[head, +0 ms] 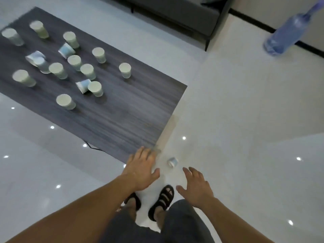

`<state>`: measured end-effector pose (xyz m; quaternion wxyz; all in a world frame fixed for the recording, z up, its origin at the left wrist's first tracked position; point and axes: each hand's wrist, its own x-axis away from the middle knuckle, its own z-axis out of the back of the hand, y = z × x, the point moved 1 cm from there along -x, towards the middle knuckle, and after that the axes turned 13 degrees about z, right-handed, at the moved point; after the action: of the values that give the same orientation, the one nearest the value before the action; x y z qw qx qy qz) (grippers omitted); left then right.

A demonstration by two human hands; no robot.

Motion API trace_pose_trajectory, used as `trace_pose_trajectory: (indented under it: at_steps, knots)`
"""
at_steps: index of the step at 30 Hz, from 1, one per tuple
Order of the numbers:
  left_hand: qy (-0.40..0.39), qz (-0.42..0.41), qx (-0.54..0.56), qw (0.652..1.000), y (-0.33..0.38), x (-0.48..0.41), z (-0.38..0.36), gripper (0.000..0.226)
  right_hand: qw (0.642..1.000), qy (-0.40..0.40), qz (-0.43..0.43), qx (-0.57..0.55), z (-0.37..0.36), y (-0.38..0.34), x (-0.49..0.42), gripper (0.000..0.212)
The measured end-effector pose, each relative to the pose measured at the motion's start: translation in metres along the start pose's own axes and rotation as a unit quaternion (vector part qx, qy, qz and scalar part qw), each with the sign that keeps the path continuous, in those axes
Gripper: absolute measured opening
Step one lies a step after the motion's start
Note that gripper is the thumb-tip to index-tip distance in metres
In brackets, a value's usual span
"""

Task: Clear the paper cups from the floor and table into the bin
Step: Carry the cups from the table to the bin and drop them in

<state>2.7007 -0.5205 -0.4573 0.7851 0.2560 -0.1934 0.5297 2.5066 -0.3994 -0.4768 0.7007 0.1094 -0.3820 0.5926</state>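
Note:
Several paper cups stand upside down on the dark wood-grain table [122, 111], for example one [125, 70] nearest the right edge; a few blue-patterned ones such as [83, 85] lie on their sides. One small blue and white paper cup [172, 161] lies on its side on the white floor just past the table's near corner. My left hand [141, 170] is spread flat, fingers straight, over that corner. My right hand [194, 185] hovers open with spread fingers, just below and right of the floor cup. Neither hand holds anything. No bin is in view.
A dark grey sofa [184, 13] stands at the top. A large blue water bottle [287, 35] shows at the upper right. My feet in black sandals [162, 200] stand on the glossy white tile floor below the hands.

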Motion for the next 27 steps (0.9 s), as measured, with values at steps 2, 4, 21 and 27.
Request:
trace_pose_trajectory:
  at_steps: [2,4,21,27]
  knots:
    - [-0.017,-0.018,0.013,1.000,0.020,-0.022,-0.020,0.072,0.999,-0.024,-0.015,-0.014,-0.014,0.025,-0.009,0.075]
    - [-0.020,-0.022,0.026,0.999,0.035,-0.044,-0.043,0.072,0.998,-0.048,-0.024,-0.026,-0.030,0.053,-0.027,0.076]
    - [-0.130,0.080,0.047,0.987,0.151,-0.262,-0.411,0.066,0.991,-0.057,-0.066,-0.101,-0.300,0.356,-0.268,0.080]
    - [-0.110,0.076,0.024,0.991,0.130,-0.327,-0.487,0.066,0.986,0.056,-0.074,-0.136,-0.388,0.362,-0.344,0.082]
